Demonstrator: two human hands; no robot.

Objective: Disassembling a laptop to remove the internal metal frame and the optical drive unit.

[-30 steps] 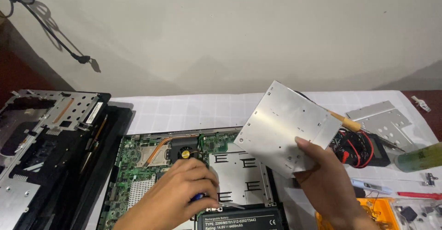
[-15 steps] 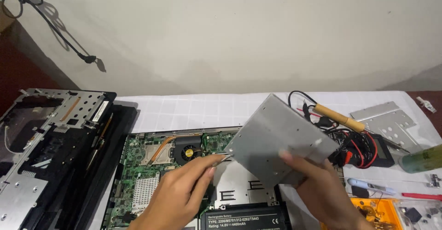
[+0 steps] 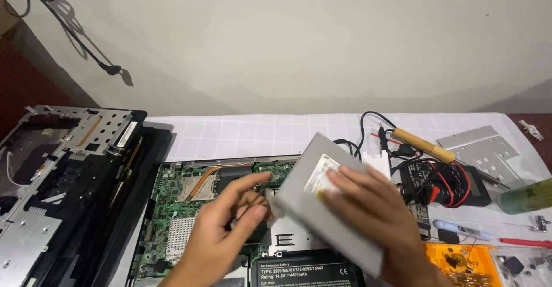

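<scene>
My right hand lies flat across the top of the grey drive, fingers spread and gripping it, tilted above the open laptop. My left hand curls loosely at the drive's near corner, fingertips touching it, clamped on nothing. The drive hangs over the green board, just above the battery. I judge the risk to be a slip: held by one palm at a tilt, it could drop onto the board, or its corner could scrape the copper pipe. A second ago the drive was raised higher to the right, underside showing, and my left hand rested on the board; now it is flipped and lower
</scene>
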